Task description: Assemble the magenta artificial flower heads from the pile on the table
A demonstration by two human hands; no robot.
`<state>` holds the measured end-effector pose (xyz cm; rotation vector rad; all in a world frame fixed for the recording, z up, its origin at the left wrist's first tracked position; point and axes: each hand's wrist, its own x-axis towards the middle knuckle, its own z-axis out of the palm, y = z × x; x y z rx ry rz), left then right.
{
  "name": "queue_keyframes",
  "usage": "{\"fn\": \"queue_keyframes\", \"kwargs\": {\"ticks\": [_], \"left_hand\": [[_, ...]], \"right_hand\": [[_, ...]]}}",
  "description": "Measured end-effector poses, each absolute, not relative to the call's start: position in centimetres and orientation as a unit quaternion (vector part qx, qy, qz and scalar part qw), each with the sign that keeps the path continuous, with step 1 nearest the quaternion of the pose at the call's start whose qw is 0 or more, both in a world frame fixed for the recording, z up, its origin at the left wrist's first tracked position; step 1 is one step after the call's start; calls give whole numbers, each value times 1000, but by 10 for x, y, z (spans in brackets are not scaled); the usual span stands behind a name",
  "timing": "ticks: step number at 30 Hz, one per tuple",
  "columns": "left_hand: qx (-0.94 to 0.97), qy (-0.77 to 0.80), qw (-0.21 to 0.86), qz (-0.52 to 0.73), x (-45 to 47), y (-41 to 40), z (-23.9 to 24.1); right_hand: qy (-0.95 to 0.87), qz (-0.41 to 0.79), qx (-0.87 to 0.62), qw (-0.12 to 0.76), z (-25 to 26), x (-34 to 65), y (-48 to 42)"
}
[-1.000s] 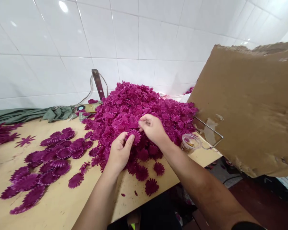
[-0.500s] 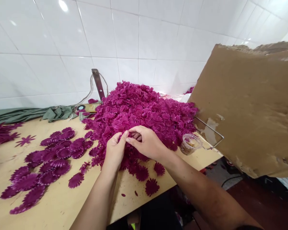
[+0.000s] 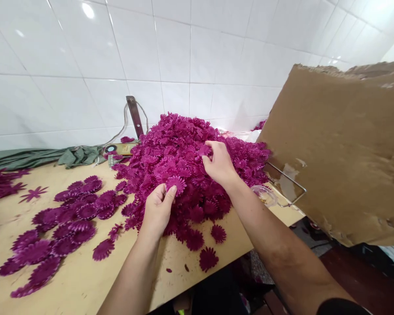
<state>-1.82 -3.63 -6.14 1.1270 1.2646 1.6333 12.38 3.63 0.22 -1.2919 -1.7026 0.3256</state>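
Both forearms bare, reaching in from the near side, hands well apart. Left forearm [image 3: 134, 267] angles far and slightly right; wrist about in line with it. Left hand [image 3: 157, 208] in a pinch: thumb [image 3: 170, 195] along the near-right side, pointing far-right, index bent opposite, back of hand facing left. Right forearm [image 3: 269, 232] comes from near right, running far-left, with more of its length visible to me than the left's. Dark sleeve [image 3: 341, 307] edge at its near end. Right hand [image 3: 218, 164] sits farther out and to the right of the left one, back facing right, index and thumb curved left, a gap showing between tips. Can't tell if they grip. Its other fingers mostly hidden.
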Motion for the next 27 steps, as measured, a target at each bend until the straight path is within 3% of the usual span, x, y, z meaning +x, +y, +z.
{"fn": "queue_keyframes", "kwargs": {"ticks": [3, 7, 10, 14, 18, 22, 24, 27], "left_hand": [[418, 481, 417, 649, -19, -33, -64], [394, 441, 470, 655, -17, -32, -65], [376, 418, 498, 661, -15, -34, -66], [441, 403, 471, 649, -13, -37, -64], [484, 424, 431, 633, -12, -36, -63], [465, 473, 401, 632, -16, -34, -66], [456, 480, 409, 628, -16, -34, -68], [449, 476, 426, 626, -16, -35, -69]], "right_hand": [[-767, 191, -455, 410, -1, 121, 18], [-769, 428, -346, 325, -18, 107, -4], [-714, 491, -354, 352, -27, 99, -4], [-654, 460, -408, 440, -22, 101, 16], [-617, 291, -516, 518, -6, 120, 43], [-682, 129, -521, 496, 3, 131, 39], [-742, 143, -475, 452, 1, 127, 24], [-795, 323, -382, 342, -6, 118, 2]]}}
